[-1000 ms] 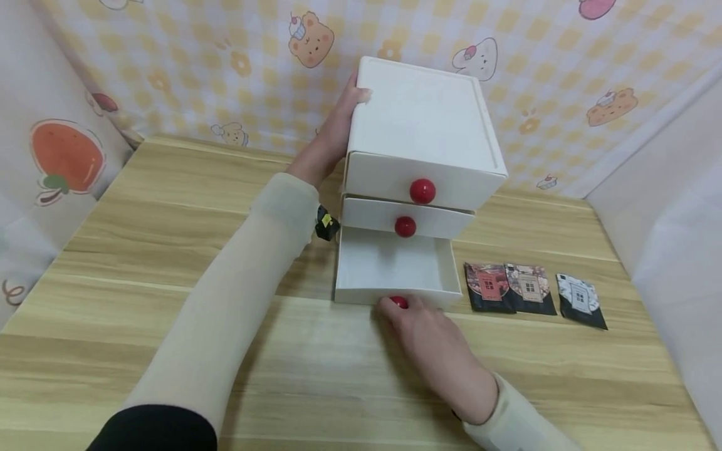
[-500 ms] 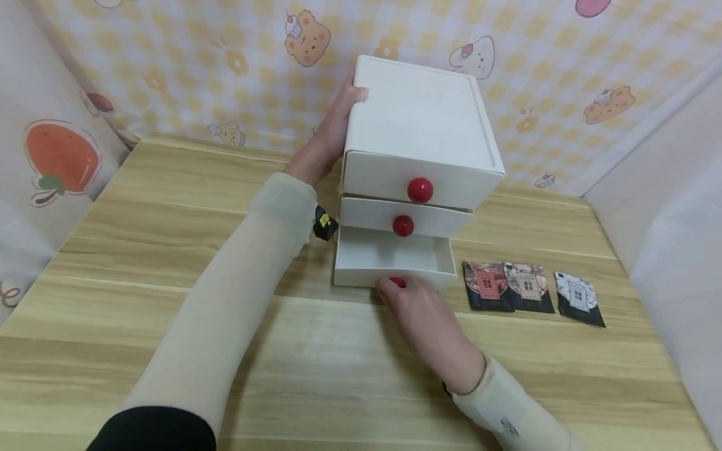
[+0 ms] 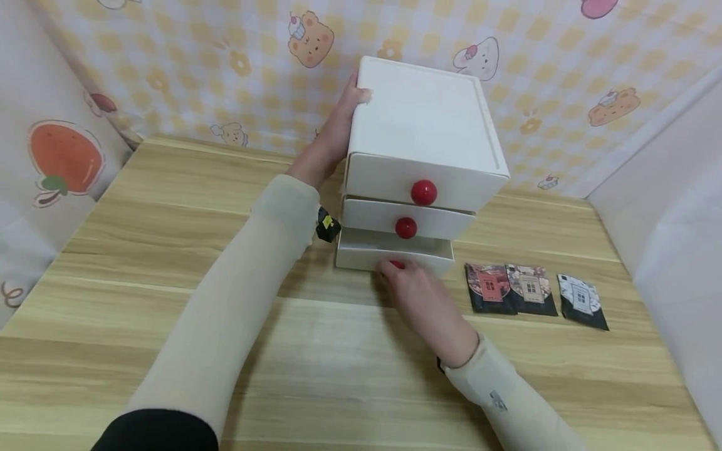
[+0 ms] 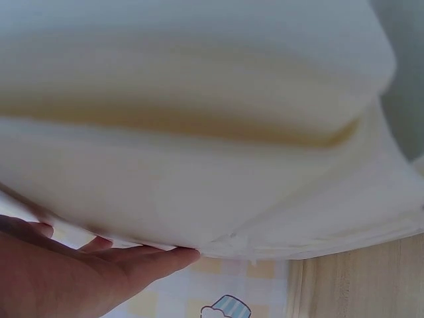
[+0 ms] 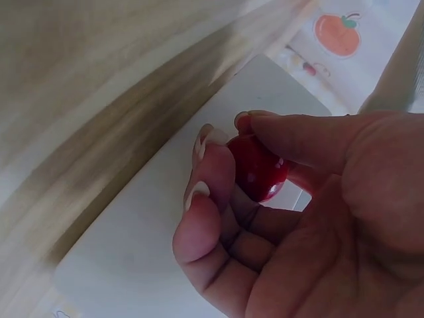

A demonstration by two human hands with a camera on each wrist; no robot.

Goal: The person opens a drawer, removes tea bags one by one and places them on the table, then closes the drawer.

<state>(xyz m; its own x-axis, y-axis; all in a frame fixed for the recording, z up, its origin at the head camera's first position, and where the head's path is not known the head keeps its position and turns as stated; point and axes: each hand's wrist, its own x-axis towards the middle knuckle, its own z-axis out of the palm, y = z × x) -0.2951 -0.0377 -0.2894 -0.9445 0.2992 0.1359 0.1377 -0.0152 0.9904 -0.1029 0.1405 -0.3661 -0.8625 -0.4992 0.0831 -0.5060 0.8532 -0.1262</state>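
A white three-drawer cabinet [image 3: 423,113] stands on the wooden table, each drawer front with a round red knob. My left hand [image 3: 340,122] lies along its left side, the thumb over the top edge. In the left wrist view the straight fingers [image 4: 162,258] rest against the white wall. With curled fingers and thumb, my right hand [image 3: 425,307] grips the red knob [image 5: 262,169] of the bottom drawer [image 3: 358,259]. That drawer stands out a little, a strip of its bare inside showing. Above it, the middle drawer [image 3: 366,216] and top drawer [image 3: 378,178] are pushed in.
To the right of the cabinet lie three dark packets on the table: a red-labelled packet [image 3: 489,288], a beige-labelled packet [image 3: 530,289] overlapping it, and a white-labelled packet [image 3: 582,302] apart. A checked cloth [image 3: 265,81] hangs close behind the cabinet.
The bottom drawer has slid inward, away from me, and my right hand has moved forward with its knob. My left hand stays on the cabinet's side. The packets have not moved.
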